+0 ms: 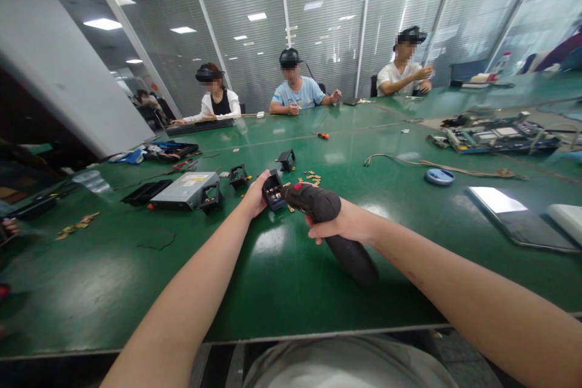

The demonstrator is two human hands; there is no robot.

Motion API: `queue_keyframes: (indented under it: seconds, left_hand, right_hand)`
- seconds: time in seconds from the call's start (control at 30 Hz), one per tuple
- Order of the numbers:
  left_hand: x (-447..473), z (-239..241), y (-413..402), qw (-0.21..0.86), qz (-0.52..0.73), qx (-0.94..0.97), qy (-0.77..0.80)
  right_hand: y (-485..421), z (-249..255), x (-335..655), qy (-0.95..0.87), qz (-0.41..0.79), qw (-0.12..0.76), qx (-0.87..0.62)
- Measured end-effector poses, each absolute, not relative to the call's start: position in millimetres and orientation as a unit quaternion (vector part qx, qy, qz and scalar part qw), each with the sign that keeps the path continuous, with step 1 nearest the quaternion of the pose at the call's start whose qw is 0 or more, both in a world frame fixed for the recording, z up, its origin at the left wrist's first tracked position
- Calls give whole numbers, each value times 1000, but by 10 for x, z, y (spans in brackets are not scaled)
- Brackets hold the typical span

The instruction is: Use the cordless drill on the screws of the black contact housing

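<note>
My left hand point(257, 196) is closed on the side of a small black plastic housing point(274, 193), which is tilted so that its hollow side, with metal parts inside, faces me. In my right hand point(341, 225) is a black cordless screwdriver point(318, 201), gripped by its handle. The tool's front end points left at the housing; its tip is hidden, so I cannot tell whether it touches. Small brass-coloured pieces point(311, 178) lie scattered just beyond the tool. Similar black housings stand nearby, one point(287, 160) behind and another point(211, 199) to the left.
A silver disc drive point(185, 191) lies left, near a clear plastic cup point(92, 184). On the right are a blue round lid point(439, 177), a cable point(454, 166), a tablet-like slab point(518, 218) and circuit boards point(500, 133). Several people sit along the far side of the green table point(273, 297).
</note>
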State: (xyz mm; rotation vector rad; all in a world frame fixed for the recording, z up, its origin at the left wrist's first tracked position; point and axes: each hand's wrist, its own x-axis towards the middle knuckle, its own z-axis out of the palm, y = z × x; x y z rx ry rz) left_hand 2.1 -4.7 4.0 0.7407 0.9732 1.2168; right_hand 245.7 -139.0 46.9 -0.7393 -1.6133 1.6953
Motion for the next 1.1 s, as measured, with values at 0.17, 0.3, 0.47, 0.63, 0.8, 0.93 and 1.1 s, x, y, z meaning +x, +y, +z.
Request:
queue_keyframes:
  seconds: [0.17, 0.3, 0.47, 0.63, 0.8, 0.93, 1.1]
  left_hand:
    - [14, 22, -28, 646, 534, 336, 430]
    - [21, 29, -35, 645, 532, 338, 432]
    - [23, 42, -50, 650, 528, 338, 429]
    - [24, 56, -57, 653, 526, 334, 432]
    - [22, 43, -47, 652, 527, 335, 430]
    - [12, 23, -31, 653, 528, 332, 430]
    - [8, 13, -17, 653, 527, 338, 427]
  right_hand:
    - [-1394, 477, 2451, -614, 651, 339, -291]
    - [-1404, 486, 2451, -612, 653, 338, -291]
    - [-1426, 513, 2454, -612, 653, 337, -293]
    - [-1431, 524, 2451, -608, 657, 336, -294]
    - [-1423, 515, 2456, -610, 657, 333, -292]
    - [-1417, 504, 2457, -610, 657, 334, -290]
    - [-1408, 493, 2451, -607, 657, 335, -295]
